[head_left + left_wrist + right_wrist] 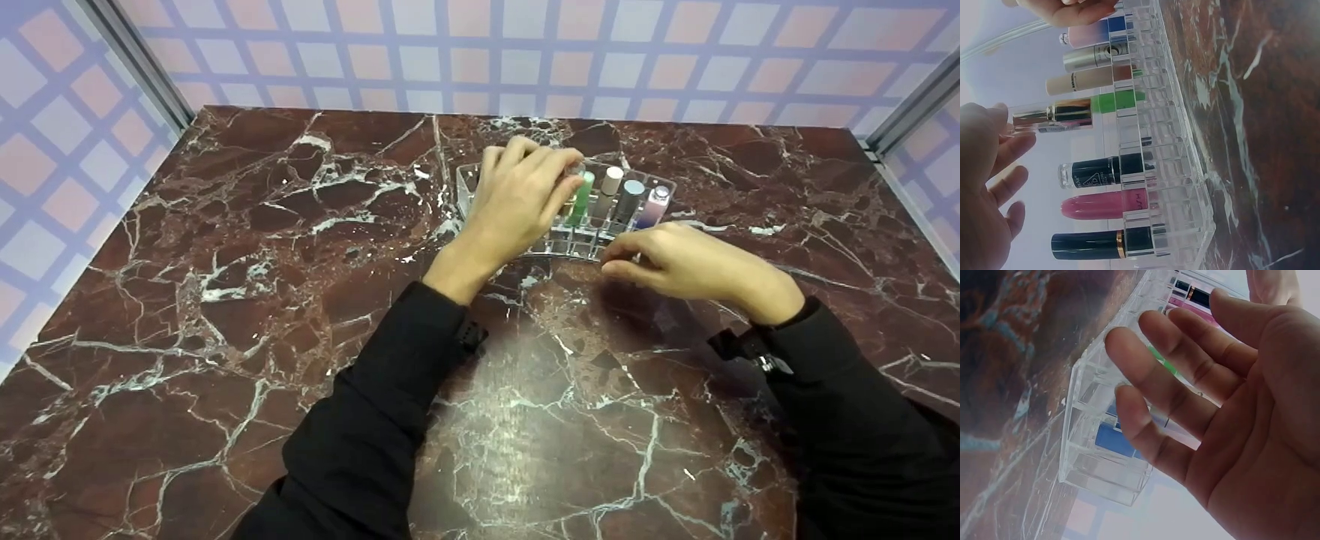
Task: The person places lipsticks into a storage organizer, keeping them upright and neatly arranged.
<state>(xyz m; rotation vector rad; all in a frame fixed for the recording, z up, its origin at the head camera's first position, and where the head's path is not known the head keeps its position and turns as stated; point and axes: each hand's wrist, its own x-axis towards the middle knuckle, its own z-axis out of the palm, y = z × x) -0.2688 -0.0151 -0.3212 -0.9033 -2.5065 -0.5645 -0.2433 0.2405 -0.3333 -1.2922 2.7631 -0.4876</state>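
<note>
A clear acrylic lipstick rack (559, 244) stands toward the back of the table with several tubes in its slots. Over its middle, my left hand (517, 187) pinches a gold lipstick with a clear cap (1053, 116) between thumb and fingertips. The lower end of that lipstick overlaps a green tube (1114, 101) in the left wrist view. My right hand (675, 259), fingers loosely bent and holding nothing, hovers by the rack's front right edge.
On one side of the green tube sit a beige tube (1078, 81), a silver tube (1092, 57) and a pink-and-blue tube (655, 208). On the other are a black tube (1098, 172), a pink tube (1100, 205) and a black tube with a gold ring (1089, 246). A checked wall (420, 56) rises behind.
</note>
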